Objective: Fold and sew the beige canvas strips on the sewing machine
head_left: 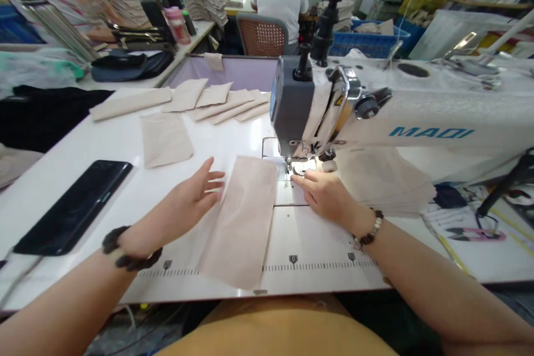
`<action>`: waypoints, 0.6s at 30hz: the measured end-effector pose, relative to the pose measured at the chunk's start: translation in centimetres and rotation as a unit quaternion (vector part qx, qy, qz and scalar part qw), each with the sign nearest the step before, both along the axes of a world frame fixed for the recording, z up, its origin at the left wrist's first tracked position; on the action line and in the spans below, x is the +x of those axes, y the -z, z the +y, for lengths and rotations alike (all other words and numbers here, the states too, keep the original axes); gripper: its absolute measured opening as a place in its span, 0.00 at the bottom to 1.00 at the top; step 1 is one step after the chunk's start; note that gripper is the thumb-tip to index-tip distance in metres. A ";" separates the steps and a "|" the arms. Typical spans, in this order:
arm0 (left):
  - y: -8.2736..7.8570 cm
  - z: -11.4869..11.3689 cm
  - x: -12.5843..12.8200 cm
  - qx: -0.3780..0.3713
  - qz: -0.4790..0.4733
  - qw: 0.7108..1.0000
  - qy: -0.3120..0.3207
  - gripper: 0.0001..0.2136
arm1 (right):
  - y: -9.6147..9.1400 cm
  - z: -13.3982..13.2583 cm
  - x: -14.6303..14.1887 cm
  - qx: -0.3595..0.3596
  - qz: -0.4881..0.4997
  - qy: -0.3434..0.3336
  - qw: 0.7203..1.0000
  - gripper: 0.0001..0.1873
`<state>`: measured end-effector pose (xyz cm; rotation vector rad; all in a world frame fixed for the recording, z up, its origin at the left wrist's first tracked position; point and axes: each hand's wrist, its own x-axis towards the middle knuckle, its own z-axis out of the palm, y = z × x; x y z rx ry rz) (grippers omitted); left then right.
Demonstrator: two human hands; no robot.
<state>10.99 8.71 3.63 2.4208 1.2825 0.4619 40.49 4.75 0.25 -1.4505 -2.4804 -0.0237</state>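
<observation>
A long beige fabric piece [246, 217] lies flat on the white sewing table, reaching to its front edge. Just left of it, my left hand [198, 192] is open, fingers spread, its fingertips close to the fabric's edge; whether they touch it I cannot tell. My right hand [327, 194] rests palm down by the needle area of the sewing machine [417, 105]. Its index finger stretches toward the lit presser foot [290, 167], and no fabric shows in its fingers. The part under the needle is partly hidden by this hand.
Folded beige pieces [183, 94] line the table's back, with a square piece [167, 139] before them. A black phone [75, 206] lies at left. Beige sheets [379, 178] sit under the machine arm, pink thread snips [475, 235] at right. A person [279, 0] sits beyond.
</observation>
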 end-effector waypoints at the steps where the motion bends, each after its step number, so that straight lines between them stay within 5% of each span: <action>1: 0.5 -0.4 -0.1 0.044 0.036 0.998 0.005 0.23 | 0.0 0.0 0.0 -0.001 -0.002 0.001 1.000 0.16; 4: 0.8 -1.8 0.1 0.124 0.111 0.980 0.107 0.17 | 0.1 0.1 0.0 -0.006 -0.001 0.004 1.000 0.16; 8: 0.2 -3.0 1.8 0.107 0.138 0.948 0.265 0.16 | 0.0 0.1 0.0 -0.006 -0.001 0.002 1.000 0.16; 18: 1.7 0.9 8.4 0.149 0.193 0.946 0.213 0.17 | -0.2 -0.3 0.3 0.029 0.060 -0.062 0.996 0.14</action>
